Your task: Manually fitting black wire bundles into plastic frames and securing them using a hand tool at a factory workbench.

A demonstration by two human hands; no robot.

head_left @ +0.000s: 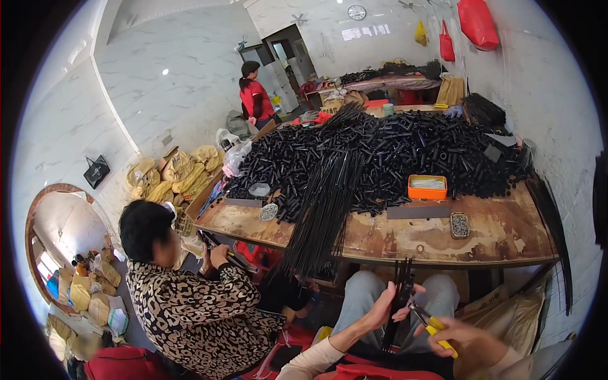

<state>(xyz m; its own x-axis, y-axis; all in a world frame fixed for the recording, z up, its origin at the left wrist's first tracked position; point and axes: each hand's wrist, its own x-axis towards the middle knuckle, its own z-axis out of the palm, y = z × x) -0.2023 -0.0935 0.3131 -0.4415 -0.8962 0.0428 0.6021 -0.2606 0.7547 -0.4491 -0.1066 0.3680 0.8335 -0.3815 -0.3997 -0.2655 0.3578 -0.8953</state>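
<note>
My left hand (pixel 382 305) is closed around a bundle of thin black rods (pixel 391 334), which stands roughly upright between my knees. In my right hand (pixel 468 339) is a pair of pliers (pixel 436 325) with yellow handles. Their metal jaws are at the bundle, close beside the left hand's fingers. Whether the jaws grip anything is too small to make out.
Ahead stands a worn wooden table (pixel 506 234) with a heap of short black tubes (pixel 411 145) and long black rods (pixel 323 215) overhanging its edge. An orange box (pixel 427 187) and a tin of small metal pieces (pixel 460 225) sit near me. A co-worker (pixel 196 297) sits at left.
</note>
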